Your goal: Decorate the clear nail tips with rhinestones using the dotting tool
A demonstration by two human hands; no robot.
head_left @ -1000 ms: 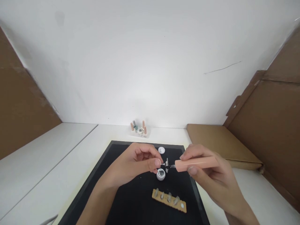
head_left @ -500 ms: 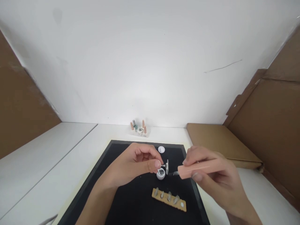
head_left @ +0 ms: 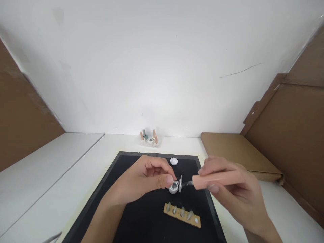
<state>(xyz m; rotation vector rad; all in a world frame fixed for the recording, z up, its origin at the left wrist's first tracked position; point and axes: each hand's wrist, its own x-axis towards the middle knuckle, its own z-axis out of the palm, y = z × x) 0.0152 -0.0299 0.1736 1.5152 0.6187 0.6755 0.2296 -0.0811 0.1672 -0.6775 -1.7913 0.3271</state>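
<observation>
My left hand (head_left: 149,175) pinches the stem of a small metallic holder between thumb and fingertips. At its end a grey false nail tip (head_left: 180,184) stands on edge, facing right. My right hand (head_left: 225,185) grips a nail polish brush by its long pink cap (head_left: 215,179). The dark bristles (head_left: 187,183) point left and reach close to the nail tip; I cannot tell whether they touch. Just below my left fingertips sits a small round white jar (head_left: 173,189), dark inside. A tan strip (head_left: 194,221) bearing several grey nail tips lies nearer to me.
A white lid (head_left: 173,161) rests on the black mat (head_left: 144,219) beyond my hands. At the wall stands a clear tray (head_left: 149,145) with several polish bottles. A flat cardboard box (head_left: 227,148) lies at the right, with brown cardboard panels (head_left: 291,135) beyond.
The brush has shifted slightly up, and its bristles are closer to the nail tip. The nail tip has dropped a little and is tilted slightly differently.
</observation>
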